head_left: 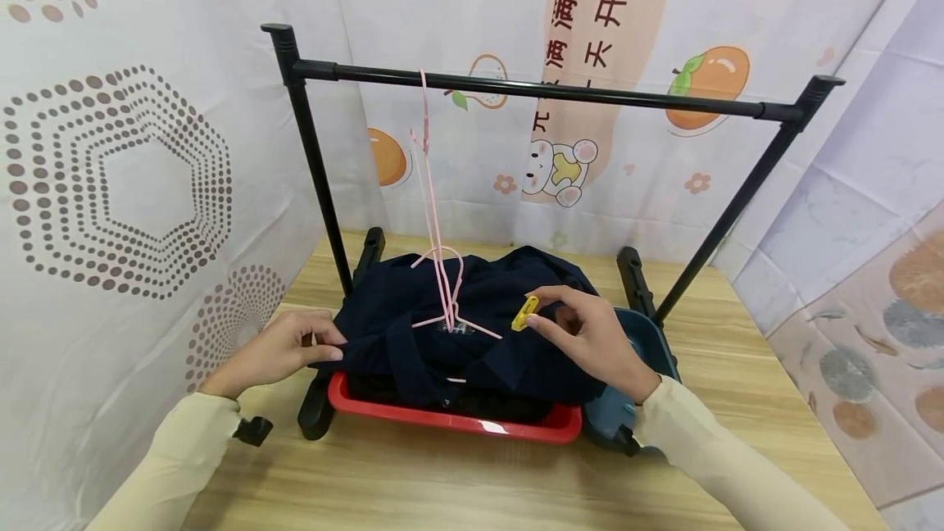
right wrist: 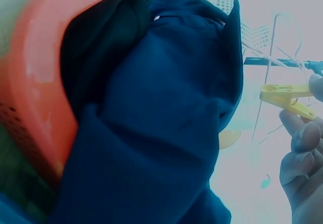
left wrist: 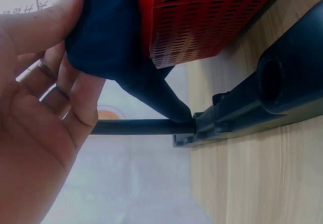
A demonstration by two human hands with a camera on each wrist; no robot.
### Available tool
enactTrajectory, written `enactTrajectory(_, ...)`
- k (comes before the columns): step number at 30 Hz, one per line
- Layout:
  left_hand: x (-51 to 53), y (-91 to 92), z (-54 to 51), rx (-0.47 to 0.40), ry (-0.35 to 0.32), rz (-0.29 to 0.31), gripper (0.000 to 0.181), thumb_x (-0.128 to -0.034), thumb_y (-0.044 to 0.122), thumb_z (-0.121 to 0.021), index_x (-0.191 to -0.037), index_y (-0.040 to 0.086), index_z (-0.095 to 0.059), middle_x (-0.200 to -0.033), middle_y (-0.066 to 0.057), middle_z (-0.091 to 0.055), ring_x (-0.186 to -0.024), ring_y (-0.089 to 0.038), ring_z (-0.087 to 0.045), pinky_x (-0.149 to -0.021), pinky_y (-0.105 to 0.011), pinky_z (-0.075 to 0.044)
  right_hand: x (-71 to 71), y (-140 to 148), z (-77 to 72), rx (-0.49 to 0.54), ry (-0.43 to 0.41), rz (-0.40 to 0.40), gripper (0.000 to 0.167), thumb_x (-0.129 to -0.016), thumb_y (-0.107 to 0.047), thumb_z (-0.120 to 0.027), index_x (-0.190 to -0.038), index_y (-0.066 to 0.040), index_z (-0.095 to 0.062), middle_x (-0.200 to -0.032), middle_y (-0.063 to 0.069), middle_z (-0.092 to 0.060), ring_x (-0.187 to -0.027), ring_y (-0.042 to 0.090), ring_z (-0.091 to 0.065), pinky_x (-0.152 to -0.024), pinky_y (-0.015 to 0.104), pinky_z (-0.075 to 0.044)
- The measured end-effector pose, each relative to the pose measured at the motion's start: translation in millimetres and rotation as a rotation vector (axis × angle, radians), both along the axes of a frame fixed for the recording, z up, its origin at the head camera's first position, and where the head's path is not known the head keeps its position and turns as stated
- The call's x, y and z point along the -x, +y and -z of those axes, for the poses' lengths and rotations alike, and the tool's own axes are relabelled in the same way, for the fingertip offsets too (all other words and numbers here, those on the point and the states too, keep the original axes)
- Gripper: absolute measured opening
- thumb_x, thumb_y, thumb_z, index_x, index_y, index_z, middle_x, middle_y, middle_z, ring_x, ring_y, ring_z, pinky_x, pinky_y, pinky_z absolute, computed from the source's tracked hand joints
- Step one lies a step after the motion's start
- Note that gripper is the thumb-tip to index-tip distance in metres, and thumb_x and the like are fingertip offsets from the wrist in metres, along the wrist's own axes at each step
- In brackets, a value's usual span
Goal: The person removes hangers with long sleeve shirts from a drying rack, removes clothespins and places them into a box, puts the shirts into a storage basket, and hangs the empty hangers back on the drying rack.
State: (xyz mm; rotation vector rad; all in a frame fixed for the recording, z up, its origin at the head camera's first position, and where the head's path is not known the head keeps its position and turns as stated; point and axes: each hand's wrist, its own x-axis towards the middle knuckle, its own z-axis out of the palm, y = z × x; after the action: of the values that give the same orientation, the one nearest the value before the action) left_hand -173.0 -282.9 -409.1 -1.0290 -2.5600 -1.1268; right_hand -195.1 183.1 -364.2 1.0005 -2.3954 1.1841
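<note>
The left hand pinches the left edge of a dark navy garment; the left wrist view shows the cloth between thumb and fingers of that hand. A yellow clothespin is pinched between thumb and fingertips of the right hand, above the garment's right part. In the right wrist view the clothespin is beside the cloth, apart from it. The garment lies bunched over a red basket. Pink hangers hang from the rack's bar in front of it.
A black rack with a horizontal bar stands over the basket, its feet on the wooden table. A blue basket is right of the red one, partly behind the right forearm. Patterned curtains hang around the table.
</note>
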Motion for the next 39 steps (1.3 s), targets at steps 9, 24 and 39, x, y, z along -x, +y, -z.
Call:
enactTrajectory(9,-0.3,0.6,-0.5,-0.011,0.005,0.012,0.025,-0.0843,0.0,-0.082,-0.095,0.022,-0.078,-0.083,0.012,-0.064,-0.063,-0.004,-0.05,-0.055,-0.024,-0.045,1.6,13,4.0,-0.011,0.037,-0.006,0.031,-0.094,-0.015,-0.078,-0.124,-0.018,-0.07,-0.066,-0.011,-0.049,-0.052,0.008,-0.043,-0.049,0.024,-0.033)
enactTrajectory(24,-0.9,0.3,-0.6,-0.004,0.003,-0.003,0.023,-0.0846,0.002,-0.082,-0.094,0.023,-0.078,-0.083,0.013,-0.065,-0.063,-0.004,-0.05,-0.055,-0.026,-0.045,1.0,30,11.0,0.022,0.015,0.043,0.037,-0.092,-0.007,-0.078,-0.127,-0.014,-0.069,-0.089,-0.005,-0.068,-0.049,0.008,-0.046,-0.046,0.022,-0.035)
enactTrajectory(39,-2.4,1.7,-2.4,0.009,0.002,-0.012,0.022,-0.0849,0.004,-0.082,-0.094,0.024,-0.078,-0.084,0.013,-0.065,-0.066,-0.005,-0.052,-0.057,-0.025,-0.046,-2.8,53,24.0,0.014,0.01,0.095,0.032,-0.095,-0.011,-0.076,-0.125,-0.018,-0.07,-0.098,-0.009,-0.07,-0.05,0.007,-0.05,-0.046,0.022,-0.037)
